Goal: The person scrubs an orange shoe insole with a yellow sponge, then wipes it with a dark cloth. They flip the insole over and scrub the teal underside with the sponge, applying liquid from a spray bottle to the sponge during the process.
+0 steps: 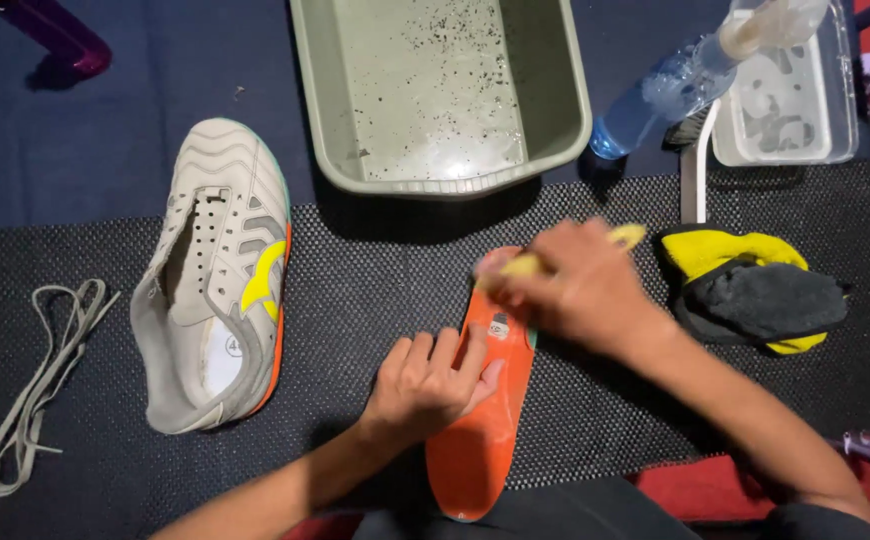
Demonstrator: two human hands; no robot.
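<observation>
The left hand (433, 378) is pressing flat on an orange insole (483, 420) lying on the black mat (375, 290). The right hand (580, 290) is gripping a yellow brush (627, 236) against the insole's upper end. A grey sneaker (217, 280) is lying well apart, leftward.

An insole (480, 430) lay mid-mat (355, 300) under both hands, the left hand (430, 380) nearer, the right hand (575, 285) farther. A shoe (220, 275) sat to its left, laces (40, 380) beyond; a basin (440, 90) stood behind, a cloth (755, 295) right, a spray bottle (685, 75) behind that
</observation>
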